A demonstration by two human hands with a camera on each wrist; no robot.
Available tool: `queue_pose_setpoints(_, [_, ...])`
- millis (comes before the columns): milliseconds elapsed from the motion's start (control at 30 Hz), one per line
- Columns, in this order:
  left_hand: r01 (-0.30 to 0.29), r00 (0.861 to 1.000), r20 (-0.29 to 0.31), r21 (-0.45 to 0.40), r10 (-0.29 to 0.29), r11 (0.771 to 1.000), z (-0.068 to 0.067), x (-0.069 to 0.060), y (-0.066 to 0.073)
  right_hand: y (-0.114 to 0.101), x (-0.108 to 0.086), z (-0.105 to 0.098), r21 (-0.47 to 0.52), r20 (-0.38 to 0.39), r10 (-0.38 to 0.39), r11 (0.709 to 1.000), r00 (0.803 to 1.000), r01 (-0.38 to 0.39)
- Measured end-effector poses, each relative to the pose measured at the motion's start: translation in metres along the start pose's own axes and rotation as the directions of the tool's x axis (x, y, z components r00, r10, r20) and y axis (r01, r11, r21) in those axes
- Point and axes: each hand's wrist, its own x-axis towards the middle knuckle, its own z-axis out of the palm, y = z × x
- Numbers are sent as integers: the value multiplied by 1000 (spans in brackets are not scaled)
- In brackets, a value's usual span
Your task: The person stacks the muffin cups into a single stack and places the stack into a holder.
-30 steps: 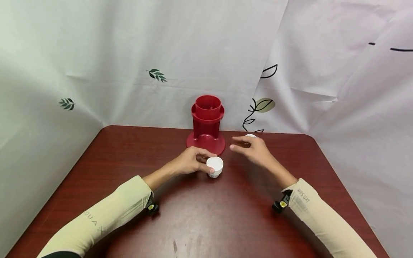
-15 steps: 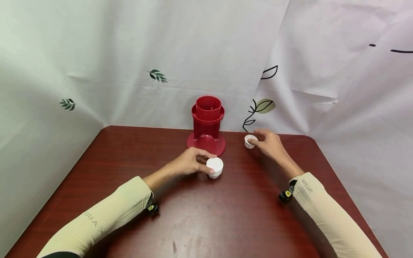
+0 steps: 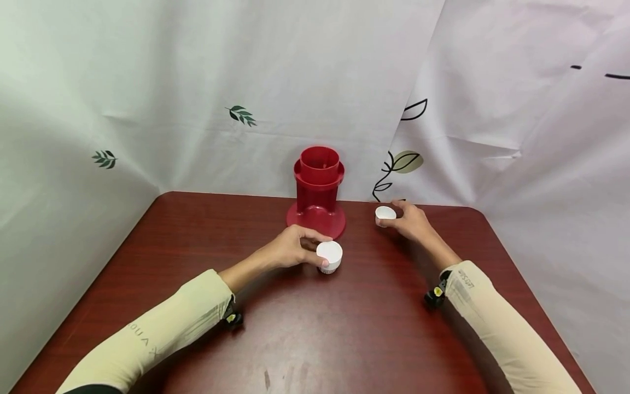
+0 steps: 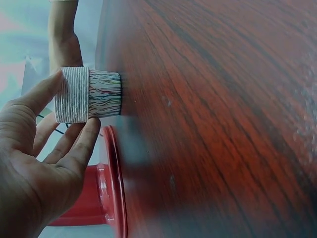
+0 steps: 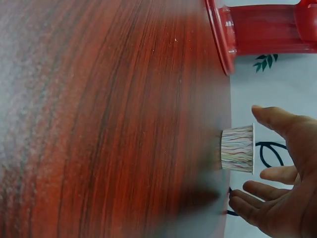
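Observation:
My left hand (image 3: 287,247) holds a stack of nested paper baking cups (image 3: 328,256) on the table, thumb on the near side and fingers on the far side. In the left wrist view, layered white rims top the stack (image 4: 89,94) above a wavy-striped side. At the back right, a single paper baking cup (image 3: 385,214) stands upright. My right hand (image 3: 413,221) is around it, thumb in front and fingers behind. In the right wrist view, the spread fingers (image 5: 257,198) and thumb flank the striped cup (image 5: 237,148), with gaps showing between them and its wall.
A red plastic stand (image 3: 317,186) with a round base and an open cylinder on top stands at the table's back edge, between the hands. A white printed curtain (image 3: 197,109) hangs behind the dark red wooden table (image 3: 315,334).
My right hand has moved right and back from beside the red stand to the single cup, its thumb now in front of it. The left hand keeps its hold on the stack.

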Motion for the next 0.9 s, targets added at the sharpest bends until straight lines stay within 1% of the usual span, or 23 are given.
queue_pose_setpoints(67, [2, 1000, 2, -1, -2, 1000, 0, 0, -1, 14, 10, 6, -4, -22, -16, 1000, 1000, 16])
queue_pose_setpoints(133, [0, 1000, 3, -1, 0, 1000, 0, -1, -1, 14, 10, 7, -11, -14, -17, 1000, 1000, 17])
queue_pose_setpoints(167, [-2, 1000, 3, -1, 2, 1000, 0, -1, -1, 20, 14, 9, -19, -25, -21, 1000, 999, 21])
queue_pose_setpoints(200, [-3, 1000, 3, 0, 3, 1000, 0, -1, -1, 18, 13, 10, -18, -30, -20, 1000, 999, 19])
queue_pose_setpoints(233, [-5, 1000, 2, 0, 5, 1000, 0, -1, 0, 11, 8, 7, -11, -14, -2, 1000, 1000, 2])
queue_pose_setpoints(300, [-7, 1000, 1, 0, 7, 1000, 0, 0, 0, 2, 4, 3, -5, 10, 13, 1000, 1000, -13])
queue_pose_setpoints(367, [-2, 1000, 0, -2, 2, 1000, 1, 0, 0, 22, 20, 14, -26, -22, -11, 1000, 1000, 10])
queue_pose_setpoints(400, [1, 1000, 0, -3, -1, 1000, 1, 0, 0, 26, 23, 17, -26, -29, -22, 999, 999, 21])
queue_pose_setpoints(500, [7, 1000, -2, -4, -7, 1000, 0, 0, 1, 57, 46, 30, -42, -60, -77, 996, 995, 75])
queue_pose_setpoints(533, [8, 1000, -2, -4, -8, 1000, 0, 0, 1, 63, 51, 34, -49, -69, -85, 995, 994, 82])
queue_pose_setpoints(567, [9, 1000, -2, -5, -9, 1000, 0, 0, 2, 62, 51, 34, -45, -67, -85, 996, 994, 82])
queue_pose_setpoints(633, [9, 1000, -2, -6, -9, 1000, 0, 0, 1, 55, 46, 33, -36, -76, -74, 997, 994, 72])
queue_pose_setpoints(733, [11, 1000, 1, -14, -11, 1000, 0, 0, 1, 24, 24, 22, -23, -63, -45, 999, 997, 43])
queue_pose_setpoints(867, [7, 1000, 3, -19, -7, 1000, 0, 0, 0, -15, -6, 8, 3, -40, -52, 999, 998, 52])
queue_pose_setpoints(900, [6, 1000, 1, -18, -6, 1000, 0, 0, 0, -20, -10, 8, 2, -44, -59, 998, 997, 59])
